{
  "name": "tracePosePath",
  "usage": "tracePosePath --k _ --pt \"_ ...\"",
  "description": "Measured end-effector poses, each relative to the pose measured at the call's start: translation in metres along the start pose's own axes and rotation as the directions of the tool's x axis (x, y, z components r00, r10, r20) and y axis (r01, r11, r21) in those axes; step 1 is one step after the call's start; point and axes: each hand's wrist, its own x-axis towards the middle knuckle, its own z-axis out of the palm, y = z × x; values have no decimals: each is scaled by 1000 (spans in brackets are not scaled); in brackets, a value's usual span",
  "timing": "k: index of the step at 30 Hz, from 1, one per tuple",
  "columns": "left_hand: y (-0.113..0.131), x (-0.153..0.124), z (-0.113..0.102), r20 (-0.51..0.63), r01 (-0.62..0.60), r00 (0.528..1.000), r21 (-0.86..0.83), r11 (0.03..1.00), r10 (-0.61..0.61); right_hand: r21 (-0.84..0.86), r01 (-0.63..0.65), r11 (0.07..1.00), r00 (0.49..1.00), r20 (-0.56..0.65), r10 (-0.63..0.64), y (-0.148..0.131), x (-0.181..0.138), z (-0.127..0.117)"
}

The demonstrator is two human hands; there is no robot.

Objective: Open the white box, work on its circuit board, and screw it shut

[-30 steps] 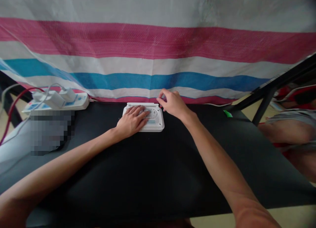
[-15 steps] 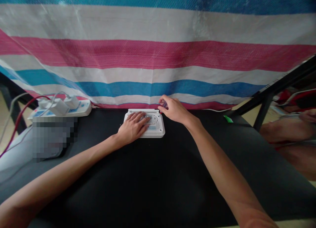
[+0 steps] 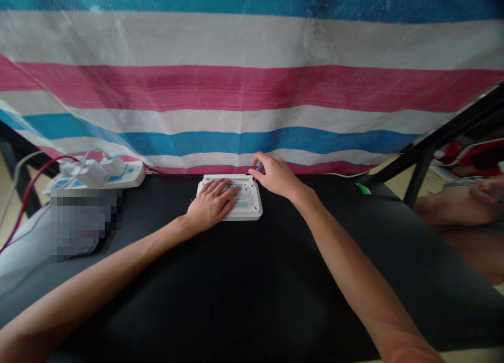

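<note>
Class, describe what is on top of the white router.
The left hand lies on the white router. Vent holes show to its right; whatever the hand covers cannot be seen.

The left fingers (image 3: 216, 187) partly hide a white device (image 3: 250, 210), perhaps a router.

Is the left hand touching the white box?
Touching. The head view shows the left hand laid across the white box, covering part of its top.
</note>
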Motion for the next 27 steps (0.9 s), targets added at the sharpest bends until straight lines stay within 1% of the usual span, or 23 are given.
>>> tracePosePath --k 2,4,7,11,14,16,21,23,25,27 --pt "0 0 0 3 4 1000 3 1000 -4 81 23 996 999 45 -27 0 -1 -4" --pt "0 0 0 12 5 1000 8 1000 -5 109 5 994 998 64 -12 0 -2 -6" --pt "-1 0 0 27 0 1000 11 1000 -1 42 -44 998 999 26 43 0 -2 -5" --pt "-1 0 1 29 4 1000 -7 1000 -4 -34 -25 999 999 -25 24 -1 -2 -2" --pt "-1 0 1 42 4 999 0 1000 -4 26 29 999 999 30 -30 -1 -2 -3" --pt "-1 0 1 39 1 999 15 1000 -2 53 37 998 998 50 -39 -2 -1 -4" --pt "0 0 -1 20 -8 1000 21 1000 8 -28 -58 998 998 2 58 -1 0 -2" --pt "0 0 0 18 -10 1000 14 1000 10 -1 -37 999 999 11 37 1 0 -3" --pt "-1 0 1 17 -10 1000 14 1000 10 80 17 997 998 55 -21 1 -1 -5" --pt "-2 -1 2 17 -9 1000 20 1000 9 123 37 992 996 79 -47 1 -1 -6"
